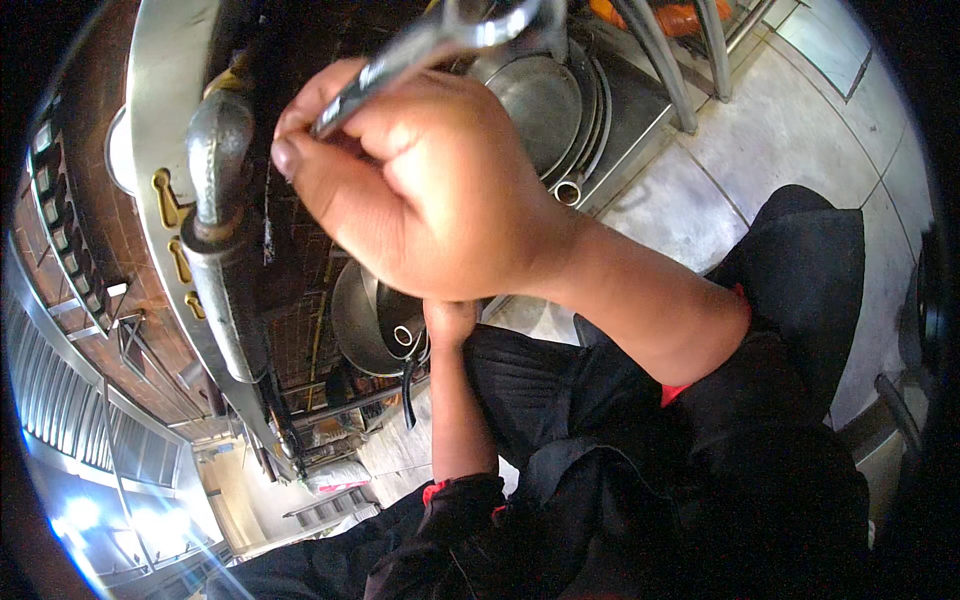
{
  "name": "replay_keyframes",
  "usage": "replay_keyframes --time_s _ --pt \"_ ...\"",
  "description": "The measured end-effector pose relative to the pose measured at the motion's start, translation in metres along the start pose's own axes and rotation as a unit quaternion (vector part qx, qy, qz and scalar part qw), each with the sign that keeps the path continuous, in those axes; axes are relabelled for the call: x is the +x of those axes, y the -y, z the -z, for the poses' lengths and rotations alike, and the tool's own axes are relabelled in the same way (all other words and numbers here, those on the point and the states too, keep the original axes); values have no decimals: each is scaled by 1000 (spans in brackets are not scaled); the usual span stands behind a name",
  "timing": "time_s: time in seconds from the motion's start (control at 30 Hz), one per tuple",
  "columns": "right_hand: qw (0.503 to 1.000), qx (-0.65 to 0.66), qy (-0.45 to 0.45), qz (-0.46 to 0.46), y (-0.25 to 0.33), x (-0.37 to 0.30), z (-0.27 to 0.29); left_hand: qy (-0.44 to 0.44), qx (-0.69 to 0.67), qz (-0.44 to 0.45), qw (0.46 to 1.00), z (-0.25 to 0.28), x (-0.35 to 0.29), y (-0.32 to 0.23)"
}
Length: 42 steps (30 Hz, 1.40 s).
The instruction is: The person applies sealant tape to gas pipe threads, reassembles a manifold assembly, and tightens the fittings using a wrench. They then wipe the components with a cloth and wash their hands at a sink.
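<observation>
My right hand [440, 190] is raised in the middle of the head view, pinching a shiny metal wrench [385, 85] between thumb and fingers. The wrench slants up to the right, and its wider head shows near the top edge. Left of the fingertips runs a thick silver-grey pipe [222, 310] with an elbow fitting [220, 150], apart from the wrench. Of my left hand [452, 318] only the part by the wrist shows below the right hand; its fingers are hidden behind it, so what it holds cannot be seen.
Brass valves [166, 198] line the metal front panel [160, 90] beside the pipe. Several round pans [530, 100] lie on a low shelf, and another pan [360, 325] with a black handle sits lower. Metal legs [660, 65] stand on the tiled floor [800, 120].
</observation>
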State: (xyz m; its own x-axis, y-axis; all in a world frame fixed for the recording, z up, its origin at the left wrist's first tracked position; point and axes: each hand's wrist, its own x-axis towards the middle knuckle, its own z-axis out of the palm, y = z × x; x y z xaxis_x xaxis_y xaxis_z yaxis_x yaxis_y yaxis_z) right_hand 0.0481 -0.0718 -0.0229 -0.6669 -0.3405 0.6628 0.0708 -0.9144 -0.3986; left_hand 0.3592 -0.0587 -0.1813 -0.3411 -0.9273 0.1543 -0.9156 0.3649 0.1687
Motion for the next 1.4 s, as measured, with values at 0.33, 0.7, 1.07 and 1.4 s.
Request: replay_keyframes --time_s 0.33,0.7,1.07,1.4 --pt "723 402 113 -550 -45 36 -9 9 -25 73 997 -1 3 -18" --pt "989 59 43 -132 -6 -1 0 6 33 -18 999 -3 9 -16" --pt "998 22 -48 44 4 -14 -9 17 31 0 999 3 13 -21" --pt "989 -35 58 134 3 -15 -4 54 24 59 997 8 11 -30"
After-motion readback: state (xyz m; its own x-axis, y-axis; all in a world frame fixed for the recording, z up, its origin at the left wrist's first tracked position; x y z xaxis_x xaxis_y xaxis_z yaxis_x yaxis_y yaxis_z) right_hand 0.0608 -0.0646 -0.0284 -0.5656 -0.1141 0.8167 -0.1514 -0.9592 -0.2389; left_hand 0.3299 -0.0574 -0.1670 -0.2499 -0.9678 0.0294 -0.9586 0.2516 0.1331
